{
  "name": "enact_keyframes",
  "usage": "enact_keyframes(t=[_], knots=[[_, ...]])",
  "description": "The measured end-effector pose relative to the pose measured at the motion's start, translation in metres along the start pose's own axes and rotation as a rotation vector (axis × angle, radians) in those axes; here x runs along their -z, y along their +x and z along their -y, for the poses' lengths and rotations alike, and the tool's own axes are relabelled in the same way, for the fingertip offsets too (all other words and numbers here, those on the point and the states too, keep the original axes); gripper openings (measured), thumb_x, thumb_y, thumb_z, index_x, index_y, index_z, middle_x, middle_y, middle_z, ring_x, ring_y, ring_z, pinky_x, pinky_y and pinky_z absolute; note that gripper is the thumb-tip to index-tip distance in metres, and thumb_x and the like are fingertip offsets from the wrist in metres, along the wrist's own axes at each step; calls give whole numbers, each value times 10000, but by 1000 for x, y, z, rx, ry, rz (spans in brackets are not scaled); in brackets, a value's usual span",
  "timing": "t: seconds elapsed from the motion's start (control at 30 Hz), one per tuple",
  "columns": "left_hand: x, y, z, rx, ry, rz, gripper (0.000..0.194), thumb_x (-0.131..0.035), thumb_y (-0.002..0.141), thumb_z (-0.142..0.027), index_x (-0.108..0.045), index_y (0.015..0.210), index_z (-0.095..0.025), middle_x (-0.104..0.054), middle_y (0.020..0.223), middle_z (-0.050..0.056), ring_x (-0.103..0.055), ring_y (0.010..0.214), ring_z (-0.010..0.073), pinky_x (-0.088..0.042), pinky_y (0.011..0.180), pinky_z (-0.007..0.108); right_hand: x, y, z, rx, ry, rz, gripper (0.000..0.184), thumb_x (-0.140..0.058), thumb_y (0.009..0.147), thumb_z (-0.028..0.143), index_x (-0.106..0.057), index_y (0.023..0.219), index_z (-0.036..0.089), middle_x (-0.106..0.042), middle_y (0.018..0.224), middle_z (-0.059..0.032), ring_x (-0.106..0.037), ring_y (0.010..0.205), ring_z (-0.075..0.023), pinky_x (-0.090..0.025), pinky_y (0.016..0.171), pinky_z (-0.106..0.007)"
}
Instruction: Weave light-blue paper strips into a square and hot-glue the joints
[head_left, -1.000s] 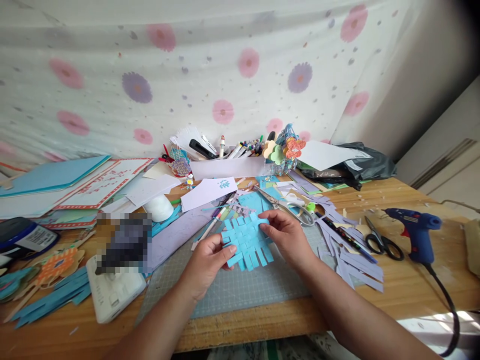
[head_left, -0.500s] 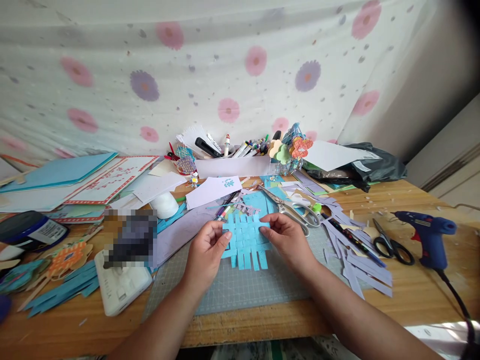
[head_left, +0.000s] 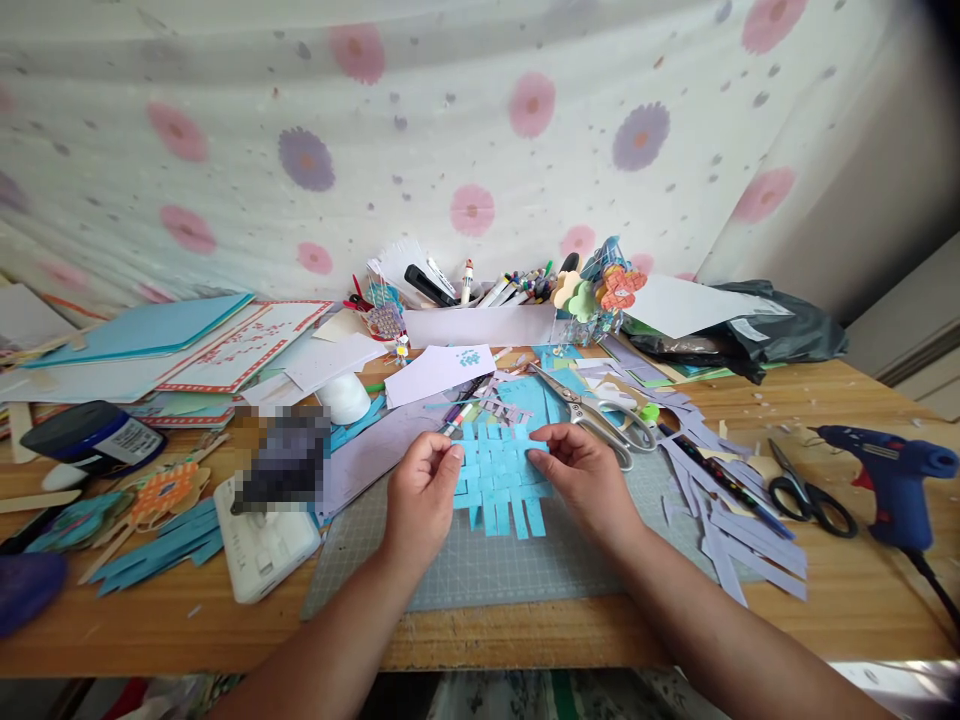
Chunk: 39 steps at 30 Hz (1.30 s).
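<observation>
Both forearms come in over the table (head_left: 442, 645) edge and angle inward, forming a V that closes on the woven blue paper (head_left: 501, 475). Paper is between the two hands, over the far half of the grey cutting mat (head_left: 525, 575), broad face toward the person. Strip ends stick out along its edges; the near ones point down toward the mat. Can't tell from here if they touch it.

Left hand (head_left: 420, 495): pinching the left edge of the weave, thumb on the near face, fingers curled in behind. Back of hand faces outward.

Right hand (head_left: 589, 482): pinching the upper right edge, index bent over the top, thumb just below it, other fingers folded. Grip sits a touch higher than the thumb on the left side. Wrists well apart.

Around the hands: silver scissors (head_left: 577, 402) lie just beyond the right hand, tips away to the left, handle loops close to its knuckles. Lilac strips (head_left: 754, 555) are scattered right of that hand, then black-handled scissors (head_left: 810, 500), then a blue glue gun (head_left: 896, 470). Lilac sheet (head_left: 367, 455) lies beyond the left hand; white device (head_left: 262, 550) sits well left of it.
</observation>
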<state>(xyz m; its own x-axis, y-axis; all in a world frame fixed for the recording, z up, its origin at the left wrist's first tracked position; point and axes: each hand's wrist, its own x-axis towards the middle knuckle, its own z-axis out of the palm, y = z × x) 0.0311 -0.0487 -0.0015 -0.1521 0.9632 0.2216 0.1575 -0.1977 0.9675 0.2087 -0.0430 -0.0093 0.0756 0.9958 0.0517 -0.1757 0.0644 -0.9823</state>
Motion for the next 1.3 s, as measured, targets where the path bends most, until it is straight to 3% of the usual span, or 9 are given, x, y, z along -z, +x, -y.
enact_keyframes(t=[0.2, 0.4, 0.63, 0.77, 0.97, 1.3], knots=[[-2, -1, 1, 65, -130, -42, 163, -618, 752, -291, -496, 691, -202, -403, 573, -75, -351, 519, 87, -277, 495, 200, -2, -1, 2, 2, 7, -28, 283, -755, 598, 350, -630, 795, 190, -574, 678, 4, -476, 589, -113, -373, 523, -225], [-3, -1, 3, 159, -245, -5, 170, -617, 719, -285, -470, 693, -203, -427, 573, -76, -369, 502, 82, -288, 479, 196, -3, -1, 1, 21, -22, -38, 276, -741, 612, 364, -622, 792, 193, -574, 680, 3, -475, 593, -117, -378, 525, -228], [-5, -2, 3, 165, -200, 31, 204, -626, 738, -344, -484, 795, -209, -390, 544, -90, -362, 493, 85, -282, 494, 200, 4, 0, -10, 19, -48, -48, 310, -772, 616, 350, -630, 829, 176, -584, 699, -3, -484, 608, -116, -373, 534, -226], [-5, 0, 6, 153, -135, 29, 240, -641, 741, -397, -520, 744, -190, -392, 538, -80, -347, 497, 86, -257, 492, 209, 6, -1, -13, 17, -94, -37, 315, -769, 627, 355, -630, 848, 178, -577, 714, -7, -495, 640, -124, -390, 561, -233], [-6, 1, 3, 150, -112, 24, 213, -609, 751, -315, -484, 637, -186, -367, 532, -76, -320, 506, 81, -252, 492, 201, 3, -2, -12, 0, -137, -37, 334, -758, 618, 367, -627, 853, 169, -583, 718, -12, -503, 634, -124, -396, 555, -232], [-5, 4, 11, 236, -165, 95, 207, -625, 730, -287, -467, 640, -188, -387, 532, -81, -342, 488, 74, -266, 460, 186, 1, 0, -3, -78, -130, -8, 244, -685, 613, 307, -596, 787, 161, -599, 677, 2, -498, 595, -111, -386, 532, -220]])
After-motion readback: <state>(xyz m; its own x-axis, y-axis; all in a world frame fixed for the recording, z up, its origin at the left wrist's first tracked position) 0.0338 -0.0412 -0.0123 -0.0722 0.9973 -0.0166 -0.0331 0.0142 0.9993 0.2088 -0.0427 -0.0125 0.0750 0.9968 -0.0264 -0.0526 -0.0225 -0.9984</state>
